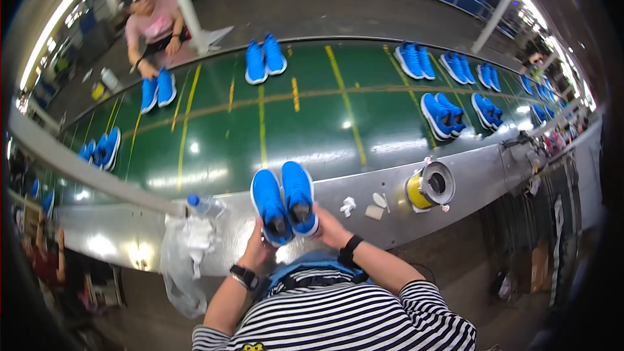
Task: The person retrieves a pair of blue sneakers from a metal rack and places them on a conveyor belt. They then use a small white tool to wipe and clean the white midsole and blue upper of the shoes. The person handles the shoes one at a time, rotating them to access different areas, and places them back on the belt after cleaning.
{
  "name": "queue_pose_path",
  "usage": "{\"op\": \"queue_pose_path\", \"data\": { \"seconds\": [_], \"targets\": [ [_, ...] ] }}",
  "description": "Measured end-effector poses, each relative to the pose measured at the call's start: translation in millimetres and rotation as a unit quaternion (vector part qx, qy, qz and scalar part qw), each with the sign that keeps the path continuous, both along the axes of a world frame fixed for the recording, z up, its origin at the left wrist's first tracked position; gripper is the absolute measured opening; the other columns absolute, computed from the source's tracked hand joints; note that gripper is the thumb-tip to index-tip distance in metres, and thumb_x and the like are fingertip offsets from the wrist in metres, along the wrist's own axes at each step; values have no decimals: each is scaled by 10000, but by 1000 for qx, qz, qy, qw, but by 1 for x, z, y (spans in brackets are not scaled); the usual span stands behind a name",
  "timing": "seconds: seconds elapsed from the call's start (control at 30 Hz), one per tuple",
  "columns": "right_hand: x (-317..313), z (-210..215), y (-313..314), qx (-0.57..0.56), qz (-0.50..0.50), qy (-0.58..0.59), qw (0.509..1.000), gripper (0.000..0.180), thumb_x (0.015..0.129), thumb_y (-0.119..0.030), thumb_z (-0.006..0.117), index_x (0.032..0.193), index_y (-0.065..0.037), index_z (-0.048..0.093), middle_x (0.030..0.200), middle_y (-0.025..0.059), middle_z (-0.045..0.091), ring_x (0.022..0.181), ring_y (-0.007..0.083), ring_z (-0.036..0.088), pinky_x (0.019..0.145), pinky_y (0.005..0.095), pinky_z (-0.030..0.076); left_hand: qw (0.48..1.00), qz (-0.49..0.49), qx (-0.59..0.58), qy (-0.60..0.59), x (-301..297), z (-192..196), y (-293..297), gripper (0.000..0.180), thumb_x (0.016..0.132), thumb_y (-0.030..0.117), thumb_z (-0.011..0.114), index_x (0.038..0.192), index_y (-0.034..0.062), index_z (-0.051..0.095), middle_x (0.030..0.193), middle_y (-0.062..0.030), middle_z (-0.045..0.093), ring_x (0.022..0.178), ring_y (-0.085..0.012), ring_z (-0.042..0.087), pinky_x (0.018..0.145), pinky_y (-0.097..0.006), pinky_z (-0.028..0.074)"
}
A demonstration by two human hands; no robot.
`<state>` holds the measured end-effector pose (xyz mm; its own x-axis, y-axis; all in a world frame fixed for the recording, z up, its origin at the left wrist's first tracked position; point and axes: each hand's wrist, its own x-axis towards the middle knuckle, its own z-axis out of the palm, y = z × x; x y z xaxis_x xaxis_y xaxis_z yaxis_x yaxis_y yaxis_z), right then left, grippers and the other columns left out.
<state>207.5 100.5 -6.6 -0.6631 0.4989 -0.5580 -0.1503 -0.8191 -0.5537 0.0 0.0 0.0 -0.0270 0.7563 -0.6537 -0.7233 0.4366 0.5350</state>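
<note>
blue sneakers (pixel 292 207) are held side by side at the metal ledge (pixel 403 227), the left hand (pixel 260 247) and right hand (pixel 330 227) each grasping one near its heel. they look light, with soft uppers; i'd judge the firmer heels surest to grip.

Green conveyor belt (pixel 318 133) with yellow cross lines. Along the near side, a shiny metal ledge (pixel 400 226) bearing a blue-capped clear bottle (pixel 207 206), crumpled white scrap (pixel 348 206), small beige piece (pixel 374 212) and yellow-sided round container (pixel 420 191) (inside too dark to make out). Overhanging at left, a translucent plastic bag (pixel 177 253). Beyond, a pink-shirted person (pixel 153 25).
</note>
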Motion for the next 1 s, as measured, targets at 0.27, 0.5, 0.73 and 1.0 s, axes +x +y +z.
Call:
{"op": "queue_pose_path", "data": {
  "seconds": [0.27,0.5,0.73,1.0],
  "targets": [
    [0,30,66,137,-118,-192,965,627,808,-375,694,1295,-68,444,1119,72,585,952,150,586,713,320,497,967,-124,-38,219,13,-6,93,519,766,105,534,1262,117,381,1163,-128,511,1027,-324,561,746,-592,516],
    [12,-49,208,416,-77,-505,753,709,849,-519,530,1383,-82,366,1238,327,486,1146,457,491,983,475,391,909,-246,43,333,27,-50,288,783,854,297,575,1443,249,61,1479,-156,162,1286,-505,262,825,-732,384],
    [69,-19,91,489,-216,-354,767,592,863,-365,605,1293,8,441,1118,232,590,1027,358,573,884,414,456,892,-273,108,343,-13,-109,341,719,867,411,527,1442,189,158,1427,-113,318,1208,-400,425,824,-641,431],
    [311,2,-177,273,-397,-403,778,281,868,-265,634,988,-12,663,823,47,674,715,92,618,678,265,504,615,-41,238,751,85,10,432,661,894,441,523,1257,-103,434,1185,-326,532,1060,-414,559,927,-462,444]
  ]
}}
